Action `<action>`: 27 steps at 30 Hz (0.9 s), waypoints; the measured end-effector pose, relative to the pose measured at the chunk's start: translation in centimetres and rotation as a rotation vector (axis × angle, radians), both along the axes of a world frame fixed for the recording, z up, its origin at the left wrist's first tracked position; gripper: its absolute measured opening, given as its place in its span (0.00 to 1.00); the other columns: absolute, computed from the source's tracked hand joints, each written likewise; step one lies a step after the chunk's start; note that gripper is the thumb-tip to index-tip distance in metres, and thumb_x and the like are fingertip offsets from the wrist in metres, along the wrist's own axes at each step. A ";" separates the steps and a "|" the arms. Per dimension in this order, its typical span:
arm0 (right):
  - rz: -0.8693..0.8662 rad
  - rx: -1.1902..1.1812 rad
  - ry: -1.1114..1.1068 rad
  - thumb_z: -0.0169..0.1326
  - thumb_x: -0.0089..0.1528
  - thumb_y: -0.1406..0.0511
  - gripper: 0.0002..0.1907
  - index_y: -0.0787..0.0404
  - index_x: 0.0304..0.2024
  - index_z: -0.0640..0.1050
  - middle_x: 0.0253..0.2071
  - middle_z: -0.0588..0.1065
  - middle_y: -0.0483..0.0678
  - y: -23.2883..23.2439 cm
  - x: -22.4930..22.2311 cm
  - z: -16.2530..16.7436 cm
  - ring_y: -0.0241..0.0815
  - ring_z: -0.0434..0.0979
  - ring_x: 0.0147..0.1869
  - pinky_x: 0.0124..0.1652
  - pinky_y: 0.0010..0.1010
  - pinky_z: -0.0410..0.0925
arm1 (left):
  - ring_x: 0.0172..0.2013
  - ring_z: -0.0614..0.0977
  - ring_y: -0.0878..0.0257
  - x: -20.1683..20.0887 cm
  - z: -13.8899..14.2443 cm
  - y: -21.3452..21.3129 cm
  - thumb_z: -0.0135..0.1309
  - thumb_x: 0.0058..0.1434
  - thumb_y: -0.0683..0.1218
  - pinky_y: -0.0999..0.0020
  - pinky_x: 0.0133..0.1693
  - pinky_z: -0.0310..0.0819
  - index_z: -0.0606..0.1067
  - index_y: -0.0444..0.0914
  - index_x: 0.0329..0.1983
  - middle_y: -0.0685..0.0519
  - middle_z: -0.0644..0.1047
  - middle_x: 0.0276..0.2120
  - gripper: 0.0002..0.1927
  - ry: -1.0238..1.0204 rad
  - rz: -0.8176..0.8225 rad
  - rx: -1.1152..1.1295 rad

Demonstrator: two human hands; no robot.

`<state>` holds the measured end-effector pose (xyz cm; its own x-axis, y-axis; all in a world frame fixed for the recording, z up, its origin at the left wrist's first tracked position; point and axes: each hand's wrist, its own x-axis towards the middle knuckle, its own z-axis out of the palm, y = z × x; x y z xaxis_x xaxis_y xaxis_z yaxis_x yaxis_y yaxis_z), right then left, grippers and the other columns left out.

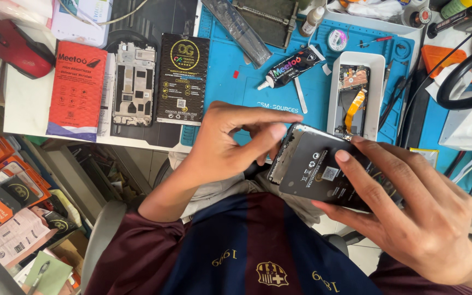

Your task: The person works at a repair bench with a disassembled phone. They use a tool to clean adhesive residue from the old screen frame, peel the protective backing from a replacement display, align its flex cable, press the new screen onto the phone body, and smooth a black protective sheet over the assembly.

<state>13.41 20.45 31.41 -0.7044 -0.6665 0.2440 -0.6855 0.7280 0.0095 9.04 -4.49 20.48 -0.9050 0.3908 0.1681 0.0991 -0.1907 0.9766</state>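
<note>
Red flat packet (77,90), black packet (181,79) on bench, leaflets (12,213) lower left

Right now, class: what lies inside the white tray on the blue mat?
Inside the white tray lies an opened phone: a circuit board at the top and an orange flex cable down the middle. Whatever sits beneath them is covered.

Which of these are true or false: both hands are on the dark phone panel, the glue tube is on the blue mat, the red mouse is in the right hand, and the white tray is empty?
1. Both hands are on the dark phone panel. True: the right hand grips its edges and the left hand fingertips touch its upper corner.
2. The black glue tube lies on the blue mat. True.
3. The red mouse is in the right hand. False: it sits untouched on the white desk.
4. The white tray is empty. False: it holds an opened phone with an orange ribbon cable.
</note>
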 end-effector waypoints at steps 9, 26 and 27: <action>-0.046 -0.110 -0.053 0.73 0.50 0.56 0.31 0.61 0.53 0.80 0.50 0.78 0.53 -0.7 -0.3 -1.9 0.49 0.79 0.42 0.38 0.36 0.72 | 0.71 0.67 0.59 -0.6 -4.8 1.5 0.78 0.47 0.53 0.61 0.73 0.61 0.60 0.40 0.77 0.49 0.65 0.71 0.57 0.116 -0.304 0.511; -0.062 -0.181 -0.122 0.72 0.47 0.54 0.33 0.59 0.51 0.81 0.51 0.77 0.53 -1.6 -1.0 -2.3 0.51 0.78 0.47 0.42 0.39 0.73 | 0.67 0.73 0.55 0.3 -6.5 2.5 0.78 0.51 0.42 0.58 0.69 0.73 0.59 0.39 0.78 0.42 0.69 0.71 0.55 0.163 -0.196 0.533; -0.055 -0.174 -0.124 0.72 0.47 0.53 0.33 0.59 0.51 0.81 0.51 0.76 0.53 -1.7 -1.0 -2.3 0.52 0.78 0.48 0.44 0.39 0.73 | 0.66 0.74 0.56 0.2 -6.4 2.4 0.78 0.51 0.43 0.58 0.69 0.75 0.59 0.40 0.78 0.42 0.68 0.71 0.55 0.172 -0.197 0.517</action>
<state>12.38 18.78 29.11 -0.7704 -0.5815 0.2614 -0.6327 0.7477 -0.2013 9.27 -2.14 14.05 -0.7660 0.3774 0.5204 0.1623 -0.6698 0.7246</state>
